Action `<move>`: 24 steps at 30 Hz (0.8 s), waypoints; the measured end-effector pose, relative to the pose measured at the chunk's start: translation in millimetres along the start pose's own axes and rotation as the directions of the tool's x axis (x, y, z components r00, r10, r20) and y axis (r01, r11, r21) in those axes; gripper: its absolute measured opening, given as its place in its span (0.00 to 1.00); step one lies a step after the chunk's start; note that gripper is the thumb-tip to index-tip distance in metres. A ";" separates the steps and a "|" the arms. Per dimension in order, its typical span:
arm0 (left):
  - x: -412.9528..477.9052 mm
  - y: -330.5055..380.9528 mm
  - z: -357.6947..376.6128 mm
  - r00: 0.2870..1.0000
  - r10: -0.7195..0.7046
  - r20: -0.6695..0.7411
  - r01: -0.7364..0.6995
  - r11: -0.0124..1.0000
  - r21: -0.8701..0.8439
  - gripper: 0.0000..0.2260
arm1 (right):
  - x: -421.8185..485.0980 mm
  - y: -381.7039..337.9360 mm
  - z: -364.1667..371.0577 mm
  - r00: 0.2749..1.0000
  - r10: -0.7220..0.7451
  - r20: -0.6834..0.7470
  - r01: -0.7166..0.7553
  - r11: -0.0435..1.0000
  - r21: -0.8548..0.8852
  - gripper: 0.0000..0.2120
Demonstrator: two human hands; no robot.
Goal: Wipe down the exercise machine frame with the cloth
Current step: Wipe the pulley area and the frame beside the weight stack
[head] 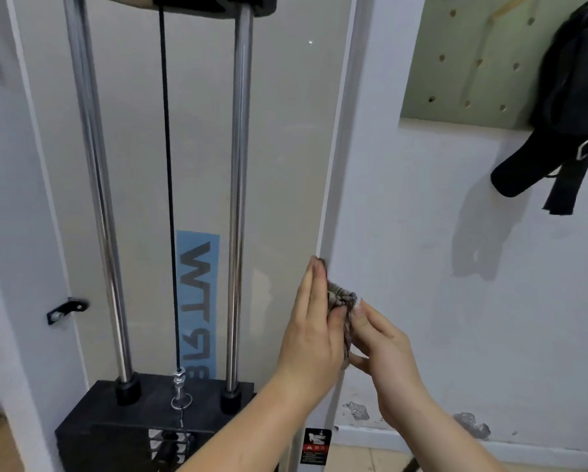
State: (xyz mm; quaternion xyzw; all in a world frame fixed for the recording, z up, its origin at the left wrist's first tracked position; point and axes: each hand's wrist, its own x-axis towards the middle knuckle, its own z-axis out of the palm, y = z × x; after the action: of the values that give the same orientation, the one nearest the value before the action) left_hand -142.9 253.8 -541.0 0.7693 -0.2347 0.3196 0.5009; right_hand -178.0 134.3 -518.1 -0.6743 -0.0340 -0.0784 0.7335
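White wall, one machine frame, two guide rods.
Five o'clock: flat left hand presses one cloth; right hand pinches it.

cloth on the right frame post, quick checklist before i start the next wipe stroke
1. cloth against the frame post: ok, it is bunched at the post between both hands.
2. left hand pressing the cloth: ok, fingers straight and flat along it.
3. right hand grip on the cloth: ok, thumb and fingers pinch it.
4. Post above the hands free of obstacles: ok, nothing sits on it.
5. black straps on the wall out of the way: ok, they hang well apart to the right.
6. Cloth clean or damp enough: cannot tell.
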 end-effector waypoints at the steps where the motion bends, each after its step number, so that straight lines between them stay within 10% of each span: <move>1: 7.1 4.0 -5.6 1.000 -0.002 0.018 0.001 1.000 0.020 0.31 | 0.8 -8.0 -2.3 1.000 0.012 0.015 -0.011 1.000 -0.020 0.15; 8: 44.9 31.6 -8.0 0.996 0.050 -0.077 -0.047 0.998 0.043 0.30 | 29.8 -97.6 2.9 0.960 -0.280 0.012 0.280 0.960 0.001 0.22; 15: -9.1 7.6 8.6 0.992 -0.123 -0.008 0.123 0.992 0.006 0.35 | 38.0 -99.0 6.7 0.963 -0.268 0.018 0.266 0.961 0.077 0.17; 24: 47.2 40.2 -1.6 0.988 0.060 -0.140 -0.048 0.995 0.086 0.33 | 42.7 -100.8 2.4 0.972 -0.229 0.051 0.222 0.968 0.118 0.19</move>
State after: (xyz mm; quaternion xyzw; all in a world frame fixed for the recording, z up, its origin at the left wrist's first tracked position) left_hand -138.4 237.8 -481.2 0.7579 -0.2058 0.3966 0.4753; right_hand -152.0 125.8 -412.1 -0.6261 -0.1386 -0.1375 0.7549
